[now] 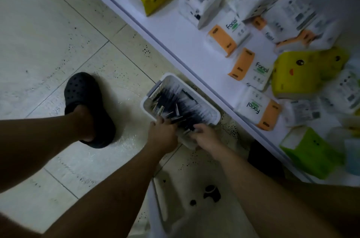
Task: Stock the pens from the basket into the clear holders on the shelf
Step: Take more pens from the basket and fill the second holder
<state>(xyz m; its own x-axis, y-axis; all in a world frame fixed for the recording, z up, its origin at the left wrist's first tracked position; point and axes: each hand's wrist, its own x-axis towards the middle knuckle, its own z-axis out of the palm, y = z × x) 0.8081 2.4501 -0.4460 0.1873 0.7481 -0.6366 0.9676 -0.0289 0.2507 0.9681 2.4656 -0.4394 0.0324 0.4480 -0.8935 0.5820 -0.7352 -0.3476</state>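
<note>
On the floor (58,33) beside the shelf (185,42), the left hand (162,134) touched the white basket (169,77); the right hand (206,136) gripped dark pens (175,105).

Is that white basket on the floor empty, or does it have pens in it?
Not empty: dark pens lie piled in the basket, where the left hand and right hand reach among them.

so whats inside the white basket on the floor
The basket holds loose dark pens, some with silvery parts. The left hand and right hand reach into its near end and cover what lies there; blur hides the count.
</note>
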